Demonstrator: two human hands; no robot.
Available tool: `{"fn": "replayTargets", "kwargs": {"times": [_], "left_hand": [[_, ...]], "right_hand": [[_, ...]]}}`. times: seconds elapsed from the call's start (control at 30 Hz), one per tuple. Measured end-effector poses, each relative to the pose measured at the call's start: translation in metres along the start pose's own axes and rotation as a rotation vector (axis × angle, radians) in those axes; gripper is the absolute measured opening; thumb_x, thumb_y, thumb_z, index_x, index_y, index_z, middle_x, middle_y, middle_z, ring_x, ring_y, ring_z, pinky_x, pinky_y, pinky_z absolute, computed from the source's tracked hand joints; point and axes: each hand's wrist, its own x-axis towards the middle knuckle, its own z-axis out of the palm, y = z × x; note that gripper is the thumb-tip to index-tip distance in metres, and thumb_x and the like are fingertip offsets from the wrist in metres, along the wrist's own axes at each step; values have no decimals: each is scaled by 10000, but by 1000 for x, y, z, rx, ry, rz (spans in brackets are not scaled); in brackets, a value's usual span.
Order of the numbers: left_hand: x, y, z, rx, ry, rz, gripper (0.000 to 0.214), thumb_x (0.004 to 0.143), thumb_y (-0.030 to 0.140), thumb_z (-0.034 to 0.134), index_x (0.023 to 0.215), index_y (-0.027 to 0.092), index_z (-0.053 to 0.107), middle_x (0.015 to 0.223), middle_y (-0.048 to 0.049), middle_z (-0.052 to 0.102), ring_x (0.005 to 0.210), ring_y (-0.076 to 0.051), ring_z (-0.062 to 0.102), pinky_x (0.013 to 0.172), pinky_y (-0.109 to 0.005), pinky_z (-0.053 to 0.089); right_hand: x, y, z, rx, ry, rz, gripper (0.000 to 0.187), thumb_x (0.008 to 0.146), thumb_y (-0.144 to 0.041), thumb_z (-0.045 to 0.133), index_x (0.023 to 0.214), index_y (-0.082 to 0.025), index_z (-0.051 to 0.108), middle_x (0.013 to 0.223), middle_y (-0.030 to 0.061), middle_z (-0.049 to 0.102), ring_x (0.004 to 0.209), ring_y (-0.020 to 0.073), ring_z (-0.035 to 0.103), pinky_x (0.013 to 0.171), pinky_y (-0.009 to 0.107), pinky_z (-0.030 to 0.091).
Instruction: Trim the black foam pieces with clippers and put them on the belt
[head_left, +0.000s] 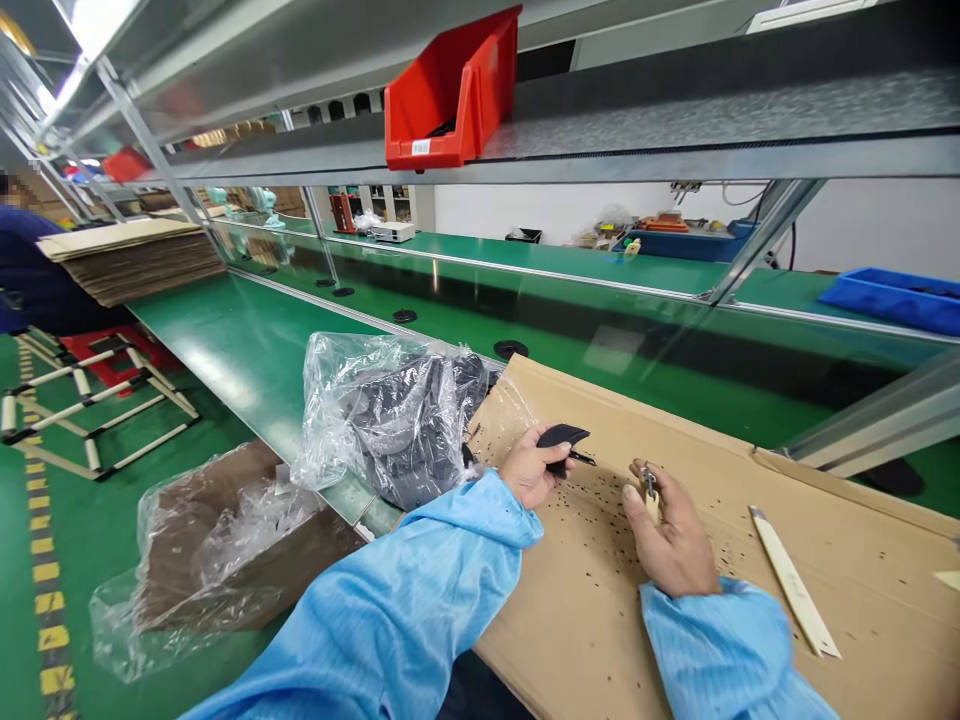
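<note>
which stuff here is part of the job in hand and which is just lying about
Likely in the job:
black piece, in the left grip
small metal-tipped tool, in the right grip
cardboard sheet beneath
perhaps the plastic bag of dark items

Seemingly just lying about:
flat pale tool
red bin on the shelf
blue tray

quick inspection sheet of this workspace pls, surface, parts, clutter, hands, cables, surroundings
Surface: brown cardboard on the green bench, strewn with dark bits
Job's things: black piece; small tool, pale handle, metal end
Clutter: pale flat tool at right; clear plastic bag with dark contents at left
Hands: left hand holds the black piece; right hand grips the small tool
Cables: dark cable by the far wall
Surroundings: red bin on the overhead shelf; person at far left
</note>
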Motion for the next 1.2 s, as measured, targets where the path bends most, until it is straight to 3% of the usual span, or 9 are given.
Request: {"fn": "replayTargets", "kwargs": {"times": [0.17,0.3,0.53,0.93,1.2], "left_hand": [[-5,5,3,-46,8,-53,449,635,59,709,1046,145,549,733,6,560,525,-64,510,475,-182,351],[-6,6,3,-73,20,-67,413,657,28,654,1036,150,541,740,1,559,526,-65,502,472,-177,348],[-8,3,2,-68,1,-61,411,678,31,648,1058,151,546,780,-17,568,553,-69,511,489,-178,357],[-10,2,3,-65,-25,-75,384,699,34,643,1052,149,545,772,-22,581,561,-72,514,501,-178,380],[-11,2,6,-78,-17,-76,385,711,31,636,1061,153,532,774,-13,563,571,-70,515,509,-175,383]], "right_hand": [[-2,-21,-3,-153,20,-146,387,911,-428,476,1200,-176,532,1022,114,562,946,248,558,852,412,472],[-6,-30,-3,-290,-19,-196,359,941,-405,466,1208,-177,538,1052,112,577,958,245,548,863,393,456],[-7,-36,-7,-457,-18,-253,375,961,-434,436,1151,-156,599,929,98,602,840,236,528,785,356,434],[-7,-34,-4,-544,-20,-296,357,973,-408,438,1128,-141,617,900,86,626,827,229,534,778,323,408],[-7,-36,-6,-602,-65,-245,282,970,-333,438,1107,-171,625,848,77,610,800,219,540,744,312,398]]}}
